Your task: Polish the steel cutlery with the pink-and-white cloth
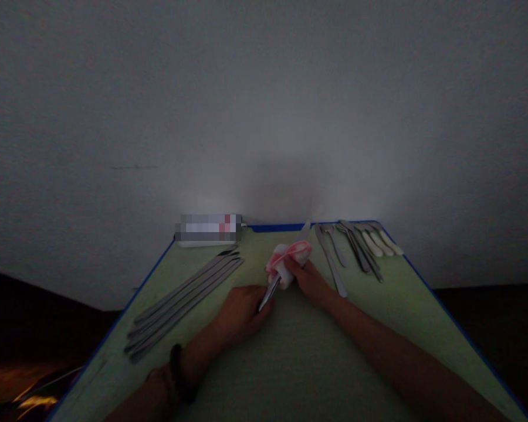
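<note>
Near the middle of the table, my left hand [243, 312] is closed around the handle of a metal table knife [269, 294]. Its blade points away from me, toward the wall, and the tip shows beyond a pink and white cloth [285, 261]. The cloth is wrapped around the knife's middle part and hides it. My right hand [308, 282] grips the cloth from the right side, fingers closed on it. Just right of that hand lie another table knife [332, 262] and a small spoon [335, 246].
Several long metal knives [185, 302] lie side by side on the left of the light green table [308, 363]. Behind them stands a white box [209, 239], partly blurred out. Several dark metal utensils [361, 249] and white-handled cutlery [378, 239] lie at the right. A wall [281, 117] borders the far edge.
</note>
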A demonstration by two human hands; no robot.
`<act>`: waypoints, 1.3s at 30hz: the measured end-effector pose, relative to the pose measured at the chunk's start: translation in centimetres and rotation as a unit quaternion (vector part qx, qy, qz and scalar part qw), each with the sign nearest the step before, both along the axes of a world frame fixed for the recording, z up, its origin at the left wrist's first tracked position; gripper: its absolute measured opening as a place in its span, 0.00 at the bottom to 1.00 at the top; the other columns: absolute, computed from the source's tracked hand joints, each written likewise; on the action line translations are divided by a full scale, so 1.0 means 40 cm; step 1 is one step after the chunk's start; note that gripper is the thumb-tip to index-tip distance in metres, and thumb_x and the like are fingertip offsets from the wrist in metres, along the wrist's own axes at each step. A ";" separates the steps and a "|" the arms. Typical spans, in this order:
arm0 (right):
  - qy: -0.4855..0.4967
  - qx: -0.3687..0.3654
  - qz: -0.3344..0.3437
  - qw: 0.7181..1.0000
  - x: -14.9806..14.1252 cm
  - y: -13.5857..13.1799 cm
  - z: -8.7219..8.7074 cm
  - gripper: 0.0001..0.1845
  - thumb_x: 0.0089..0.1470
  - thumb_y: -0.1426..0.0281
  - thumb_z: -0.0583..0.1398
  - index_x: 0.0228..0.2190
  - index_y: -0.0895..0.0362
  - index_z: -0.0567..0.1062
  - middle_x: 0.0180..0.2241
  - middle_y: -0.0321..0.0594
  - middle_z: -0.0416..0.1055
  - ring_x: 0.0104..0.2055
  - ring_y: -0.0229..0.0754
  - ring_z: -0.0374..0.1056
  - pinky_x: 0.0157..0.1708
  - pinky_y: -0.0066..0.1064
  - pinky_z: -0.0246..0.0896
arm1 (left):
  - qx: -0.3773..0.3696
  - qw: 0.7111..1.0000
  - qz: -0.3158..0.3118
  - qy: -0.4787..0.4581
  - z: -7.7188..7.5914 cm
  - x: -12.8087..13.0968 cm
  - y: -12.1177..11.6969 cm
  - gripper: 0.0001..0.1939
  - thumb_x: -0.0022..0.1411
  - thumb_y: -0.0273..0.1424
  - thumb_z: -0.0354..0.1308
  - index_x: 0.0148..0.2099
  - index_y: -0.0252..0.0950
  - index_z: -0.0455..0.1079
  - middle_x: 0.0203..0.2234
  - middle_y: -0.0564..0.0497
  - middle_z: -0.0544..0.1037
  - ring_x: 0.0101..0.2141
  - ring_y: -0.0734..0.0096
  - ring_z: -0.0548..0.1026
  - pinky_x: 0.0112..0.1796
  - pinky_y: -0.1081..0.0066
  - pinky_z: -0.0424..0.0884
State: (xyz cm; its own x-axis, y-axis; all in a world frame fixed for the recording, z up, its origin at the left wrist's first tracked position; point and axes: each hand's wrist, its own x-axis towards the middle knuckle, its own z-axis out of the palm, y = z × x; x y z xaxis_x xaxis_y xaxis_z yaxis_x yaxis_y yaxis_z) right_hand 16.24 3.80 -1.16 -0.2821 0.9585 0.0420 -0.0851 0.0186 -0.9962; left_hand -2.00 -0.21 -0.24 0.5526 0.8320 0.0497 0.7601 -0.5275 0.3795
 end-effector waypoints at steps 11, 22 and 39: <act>0.197 -0.091 -0.053 0.975 -0.024 0.034 -0.050 0.33 0.50 0.43 0.52 0.38 0.59 0.75 0.30 0.43 0.75 0.32 0.42 0.70 0.36 0.34 0.63 | -0.122 0.990 0.009 -0.074 0.000 -0.030 0.013 0.25 0.68 0.38 0.34 0.22 0.35 0.59 0.18 0.54 0.65 0.22 0.74 0.66 0.28 0.74 0.59; 0.072 -0.057 -0.124 0.988 -0.070 0.035 -0.019 0.33 0.47 0.41 0.53 0.33 0.59 0.75 0.31 0.43 0.74 0.35 0.44 0.68 0.37 0.32 0.61 | -0.101 0.994 0.023 -0.035 -0.020 -0.015 0.019 0.26 0.68 0.40 0.33 0.22 0.36 0.59 0.17 0.53 0.65 0.20 0.74 0.65 0.26 0.73 0.56; 0.027 -0.059 -0.115 0.991 -0.080 0.035 -0.016 0.26 0.48 0.47 0.57 0.22 0.60 0.70 0.20 0.36 0.65 0.22 0.35 0.58 0.23 0.27 0.54 | -0.164 0.974 0.046 -0.151 0.002 -0.021 0.015 0.24 0.69 0.40 0.37 0.27 0.35 0.63 0.21 0.54 0.69 0.24 0.74 0.68 0.29 0.76 0.61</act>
State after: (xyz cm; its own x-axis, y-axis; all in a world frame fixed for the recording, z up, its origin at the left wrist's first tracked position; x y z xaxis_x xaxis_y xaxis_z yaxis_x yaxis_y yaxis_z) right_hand 13.05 5.19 -1.80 -0.0569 0.9963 -0.0651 -0.1446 -0.0727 -0.9868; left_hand -2.86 0.39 -0.17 0.4761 0.8758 -0.0786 0.6266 -0.2752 0.7291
